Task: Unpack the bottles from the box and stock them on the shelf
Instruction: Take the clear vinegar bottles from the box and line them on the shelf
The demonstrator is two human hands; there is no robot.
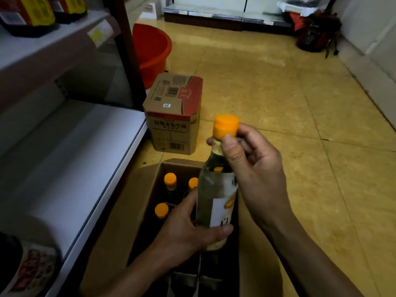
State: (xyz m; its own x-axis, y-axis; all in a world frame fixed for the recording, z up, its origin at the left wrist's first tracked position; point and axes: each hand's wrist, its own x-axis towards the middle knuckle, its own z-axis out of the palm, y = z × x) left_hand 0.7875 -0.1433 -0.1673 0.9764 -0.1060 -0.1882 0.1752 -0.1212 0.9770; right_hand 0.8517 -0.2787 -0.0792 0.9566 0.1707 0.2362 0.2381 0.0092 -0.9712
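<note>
Left hand (pixel 188 228) nearest, at 6 o'clock: fingers and thumb wrapped round the lower body of the bottle (pixel 214 194). Right hand (pixel 255 168) pinches the neck just under the orange cap (pixel 226 126). Bottle held over the open box (pixel 130 196); three capped bottles (pixel 170 180) show inside, toward 7.

Risk, my guess: swinging toward the shelf (pixel 75 151) at 9, the base could clip the shelf lip. The smooth wall could also slip if I release the neck too soon.

Long axis runs 6 to 12, near upright, cap up and leaning slightly toward 1.
</note>
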